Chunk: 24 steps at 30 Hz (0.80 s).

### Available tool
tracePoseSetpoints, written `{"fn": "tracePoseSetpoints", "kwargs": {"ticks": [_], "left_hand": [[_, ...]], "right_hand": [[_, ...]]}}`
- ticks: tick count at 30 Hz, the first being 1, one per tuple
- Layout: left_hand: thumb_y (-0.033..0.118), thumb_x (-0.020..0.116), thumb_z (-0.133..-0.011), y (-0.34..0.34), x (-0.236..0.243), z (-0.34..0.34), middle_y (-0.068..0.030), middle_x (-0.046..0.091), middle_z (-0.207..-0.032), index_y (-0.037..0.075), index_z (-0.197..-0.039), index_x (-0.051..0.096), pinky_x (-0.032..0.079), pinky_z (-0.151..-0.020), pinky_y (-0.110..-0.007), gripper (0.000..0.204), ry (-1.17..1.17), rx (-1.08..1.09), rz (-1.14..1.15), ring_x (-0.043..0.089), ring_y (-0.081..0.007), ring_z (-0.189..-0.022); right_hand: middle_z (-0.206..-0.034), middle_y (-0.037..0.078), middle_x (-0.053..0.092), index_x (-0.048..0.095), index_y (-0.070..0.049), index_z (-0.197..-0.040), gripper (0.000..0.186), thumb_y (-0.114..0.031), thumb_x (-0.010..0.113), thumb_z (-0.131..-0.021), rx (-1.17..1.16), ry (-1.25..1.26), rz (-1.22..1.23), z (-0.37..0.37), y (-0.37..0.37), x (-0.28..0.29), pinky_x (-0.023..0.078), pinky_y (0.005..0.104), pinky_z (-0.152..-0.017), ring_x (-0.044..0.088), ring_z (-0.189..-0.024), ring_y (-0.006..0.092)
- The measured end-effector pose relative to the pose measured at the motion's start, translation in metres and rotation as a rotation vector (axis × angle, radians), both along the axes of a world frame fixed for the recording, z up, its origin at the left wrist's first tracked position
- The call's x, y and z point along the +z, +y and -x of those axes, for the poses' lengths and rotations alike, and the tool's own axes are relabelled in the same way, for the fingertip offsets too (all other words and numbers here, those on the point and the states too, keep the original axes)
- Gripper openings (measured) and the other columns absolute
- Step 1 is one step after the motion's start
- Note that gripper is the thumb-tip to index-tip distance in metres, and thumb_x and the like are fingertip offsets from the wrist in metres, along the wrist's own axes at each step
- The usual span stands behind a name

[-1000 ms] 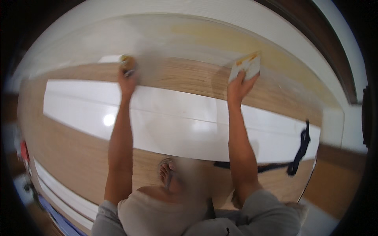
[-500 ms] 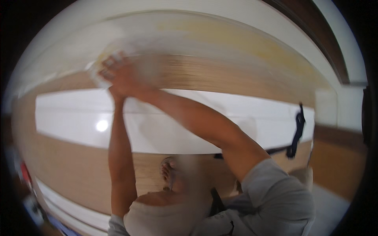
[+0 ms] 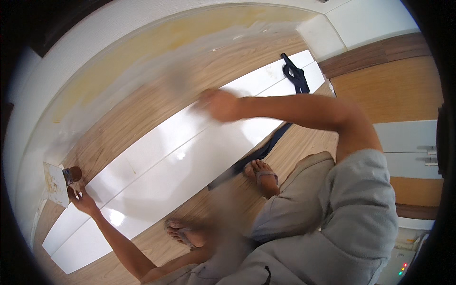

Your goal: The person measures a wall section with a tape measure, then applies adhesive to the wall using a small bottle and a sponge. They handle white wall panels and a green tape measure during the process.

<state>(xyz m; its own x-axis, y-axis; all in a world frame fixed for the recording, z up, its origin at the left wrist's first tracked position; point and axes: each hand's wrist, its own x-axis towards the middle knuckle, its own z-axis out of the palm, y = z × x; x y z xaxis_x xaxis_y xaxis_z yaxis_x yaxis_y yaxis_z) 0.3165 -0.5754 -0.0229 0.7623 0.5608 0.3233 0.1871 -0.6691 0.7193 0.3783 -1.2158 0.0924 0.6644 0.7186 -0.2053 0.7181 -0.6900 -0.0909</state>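
Observation:
My left hand [image 3: 84, 202] reaches to the far left, beside a white, brown-stained flat piece [image 3: 56, 184] and a small dark, brown-topped round thing [image 3: 72, 175]. Its fingers look apart; whether they touch the stained piece I cannot tell. Over the middle of a long white panel [image 3: 156, 166] is my right hand [image 3: 221, 105], raised on a bent arm. Motion smears its fingers, so what they hold, if anything, does not show. The panel lies on a wood-patterned surface, a seam running along its length.
A low wall [image 3: 156, 42] with yellowish and whitish patches curves along the far side. A dark strap [image 3: 295, 76] lies on the panel's right end, and another dark band [image 3: 251, 161] by its near edge. Cabinets [image 3: 384, 90] stand at the right. My sandalled feet [image 3: 263, 176] are close below.
The view has turned, so the panel now slants up to the right. My hands, together at the wall before, have parted: the right moved back over the panel, the left stays at the far left.

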Motion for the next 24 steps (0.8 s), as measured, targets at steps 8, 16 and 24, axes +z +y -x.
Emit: {"fn": "tracePoseSetpoints", "kwargs": {"ticks": [8,16,24], "left_hand": [[0.003,0.071,-0.092,-0.051,0.037,0.151,-0.0132,0.052,-0.147,0.001,-0.144,0.049,0.051,-0.104,-0.039,0.056,0.073,0.11,-0.056,0.053,-0.0265,-0.132],[-0.002,0.07,-0.09,-0.121,0.1,0.193,-0.0141,0.061,-0.132,0.001,-0.135,0.056,0.055,-0.096,-0.037,0.047,0.109,0.307,-0.08,0.059,-0.0264,-0.121],[-0.002,0.068,-0.086,-0.204,0.149,0.293,-0.0177,0.061,-0.124,0.003,-0.131,0.058,0.054,-0.093,-0.04,0.046,0.284,0.353,0.219,0.061,-0.0314,-0.115]], "right_hand": [[-0.138,0.019,0.061,0.057,-0.008,-0.14,0.054,-0.011,0.062,-0.087,-1.145,-0.241,-0.187,0.042,-0.394,-0.055,0.044,0.0416,-0.109,0.058,-0.127,0.0361],[-0.104,0.024,0.071,0.069,0.003,-0.106,0.048,-0.042,0.06,-0.092,-1.24,-0.241,0.164,0.083,-0.474,-0.019,0.051,0.0486,-0.085,0.067,-0.095,0.0396],[-0.107,0.016,0.068,0.066,0.001,-0.11,0.042,-0.035,0.048,-0.097,-1.296,-0.066,-0.573,0.09,-0.406,0.16,0.052,0.0433,-0.09,0.064,-0.096,0.0291]]}}
